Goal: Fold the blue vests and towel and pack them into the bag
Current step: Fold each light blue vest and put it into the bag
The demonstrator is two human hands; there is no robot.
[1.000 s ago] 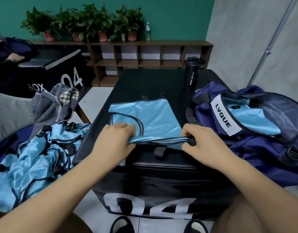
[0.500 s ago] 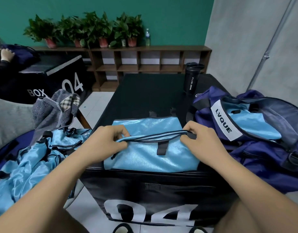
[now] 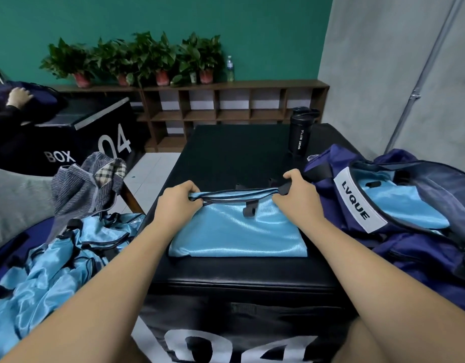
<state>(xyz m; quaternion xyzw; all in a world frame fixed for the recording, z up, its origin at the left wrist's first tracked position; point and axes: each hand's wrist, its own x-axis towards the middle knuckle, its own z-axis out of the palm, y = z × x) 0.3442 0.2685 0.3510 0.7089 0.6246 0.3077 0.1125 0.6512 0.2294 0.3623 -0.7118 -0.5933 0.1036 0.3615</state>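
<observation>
Pinching dark trim on the shiny light-blue fabric vest point(image 3: 236, 234), centre frame, left hand point(image 3: 177, 203) and right hand point(image 3: 297, 199) are carrying it farther up-frame, seemingly closing the fold.

We seem to be in a gym or sports training room, with 2 black padded boxes point(image 3: 234, 153) marked 04, a sport bottle point(image 3: 301, 134), and a wooden cubby shelf point(image 3: 226, 113) lined with potted plants point(image 3: 147, 56) against a teal wall point(image 3: 252, 30).
</observation>
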